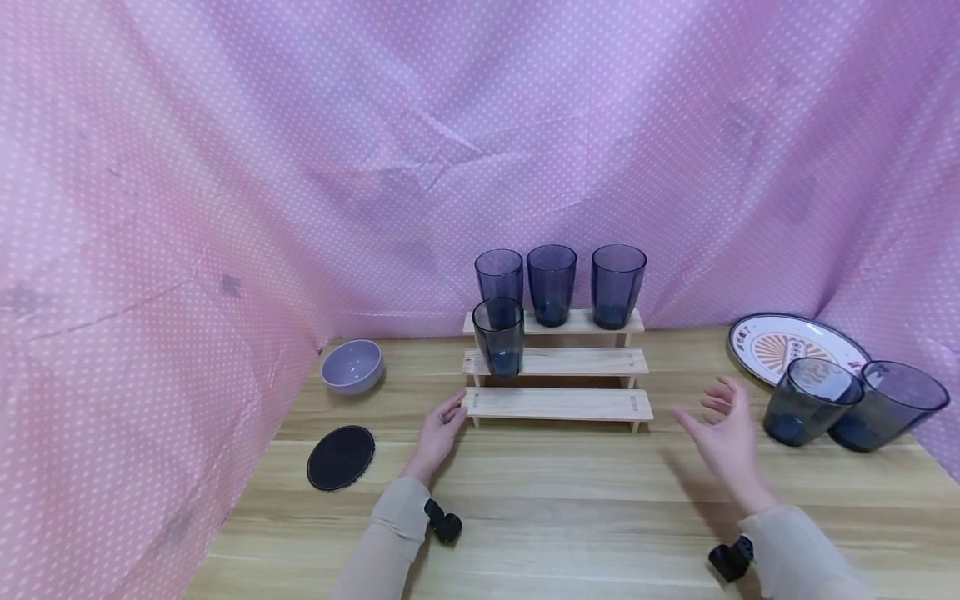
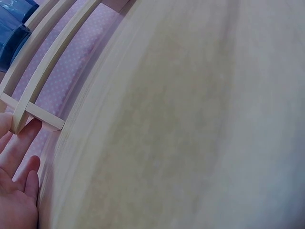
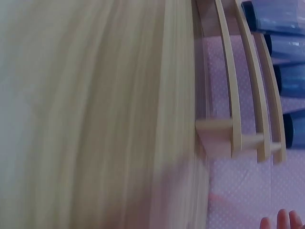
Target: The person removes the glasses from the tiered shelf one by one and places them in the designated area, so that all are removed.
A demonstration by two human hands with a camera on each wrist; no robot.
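Observation:
A three-tier wooden rack (image 1: 558, 404) stands on the table. Three blue-tinted glasses (image 1: 551, 287) are on its top tier, and another blue-tinted glass (image 1: 504, 346) sits at the left of the middle tier. My left hand (image 1: 438, 433) is at the left end of the lowest tier. In the left wrist view, the thumb and a finger (image 2: 21, 143) pinch the end of that plank. My right hand (image 1: 726, 437) hovers with fingers apart, holding nothing, between the rack and two more glasses (image 1: 806, 408) at the right. Only its fingertips (image 3: 282, 219) show in the right wrist view.
Behind the two right-hand glasses a patterned plate (image 1: 757, 346) lies by the pink dotted cloth (image 1: 405, 192) that hangs along the back and sides. At left are a lilac bowl (image 1: 352, 367) and a round black coaster (image 1: 341, 458).

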